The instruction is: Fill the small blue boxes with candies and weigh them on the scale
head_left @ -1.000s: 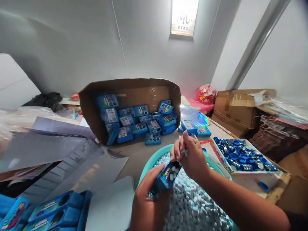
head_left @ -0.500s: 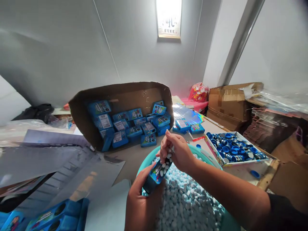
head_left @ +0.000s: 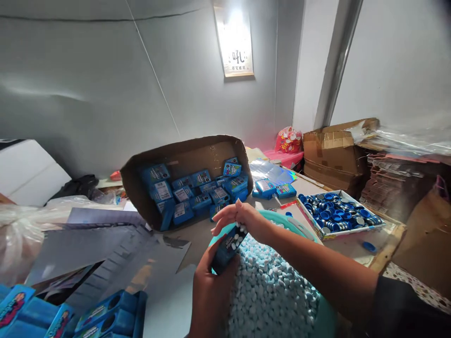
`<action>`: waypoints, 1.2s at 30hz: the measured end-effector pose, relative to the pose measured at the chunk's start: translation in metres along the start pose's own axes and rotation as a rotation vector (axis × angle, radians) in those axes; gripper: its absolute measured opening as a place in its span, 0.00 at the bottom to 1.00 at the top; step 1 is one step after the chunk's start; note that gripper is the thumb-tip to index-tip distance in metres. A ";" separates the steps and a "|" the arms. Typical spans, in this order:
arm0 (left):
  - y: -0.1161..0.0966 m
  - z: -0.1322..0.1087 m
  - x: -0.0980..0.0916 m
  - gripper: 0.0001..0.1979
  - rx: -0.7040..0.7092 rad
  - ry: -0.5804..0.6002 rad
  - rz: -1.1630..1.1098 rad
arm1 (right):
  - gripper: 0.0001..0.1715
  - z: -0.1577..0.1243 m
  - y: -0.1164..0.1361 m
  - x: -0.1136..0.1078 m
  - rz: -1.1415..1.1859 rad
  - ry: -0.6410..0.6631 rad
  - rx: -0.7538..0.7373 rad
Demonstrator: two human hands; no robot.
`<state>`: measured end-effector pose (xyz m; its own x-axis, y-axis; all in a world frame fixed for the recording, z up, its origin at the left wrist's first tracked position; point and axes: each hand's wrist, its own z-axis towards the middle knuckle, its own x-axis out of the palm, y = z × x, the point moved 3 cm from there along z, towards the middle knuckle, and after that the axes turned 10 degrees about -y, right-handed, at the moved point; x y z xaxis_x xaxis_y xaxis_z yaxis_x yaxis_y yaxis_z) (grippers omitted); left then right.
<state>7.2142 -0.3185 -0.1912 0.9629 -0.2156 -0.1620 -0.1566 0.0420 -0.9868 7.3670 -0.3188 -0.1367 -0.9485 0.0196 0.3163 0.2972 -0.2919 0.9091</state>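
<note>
My left hand (head_left: 211, 293) is wrapped round a small blue candy box (head_left: 228, 246), tilted up over a teal basin (head_left: 306, 230) heaped with pale blue and white tablets (head_left: 271, 295). My right hand (head_left: 239, 217) rests on the box's upper end, fingers curled down over its opening, where a few tablets show. Whether those fingers hold tablets is hidden.
A cardboard carton (head_left: 183, 155) lying on its side at the back holds several filled blue boxes. A white tray of blue caps (head_left: 338, 213) sits to the right, with brown cartons (head_left: 334, 150) behind it. Silver sheets (head_left: 105, 244) cover the left; empty blue boxes (head_left: 102, 317) lie near left.
My right hand has spread and lowered over the box's top end from a tighter pinch. The view has tilted up and shifted, and both hands sit a little further left.
</note>
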 end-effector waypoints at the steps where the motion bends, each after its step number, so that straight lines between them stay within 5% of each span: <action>1: -0.001 -0.001 0.000 0.26 -0.012 -0.009 0.004 | 0.45 -0.001 0.000 0.001 -0.033 0.022 -0.020; 10: -0.006 -0.001 -0.003 0.37 -0.053 -0.107 0.026 | 0.42 -0.004 -0.004 0.003 -0.091 0.024 -0.181; 21: -0.003 -0.004 0.000 0.23 -0.049 -0.192 0.196 | 0.46 -0.017 0.013 0.011 -0.627 0.250 -0.294; 25: -0.010 -0.008 0.001 0.23 -0.101 -0.168 0.251 | 0.50 -0.016 0.018 0.012 -0.457 0.205 -0.152; 29: -0.016 -0.012 -0.001 0.23 -0.058 -0.147 0.371 | 0.32 -0.017 0.022 0.012 -0.161 0.008 0.044; 32: -0.015 -0.013 -0.002 0.23 0.040 -0.171 0.362 | 0.19 -0.014 0.020 0.011 0.018 -0.087 0.018; 36: -0.008 -0.009 -0.002 0.23 0.087 -0.159 0.315 | 0.14 -0.002 0.008 0.004 0.219 -0.175 -0.016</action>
<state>7.2113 -0.3273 -0.1826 0.8937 -0.0252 -0.4479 -0.4380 0.1667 -0.8834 7.3652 -0.3232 -0.1292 -0.8280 0.1185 0.5480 0.4900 -0.3221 0.8100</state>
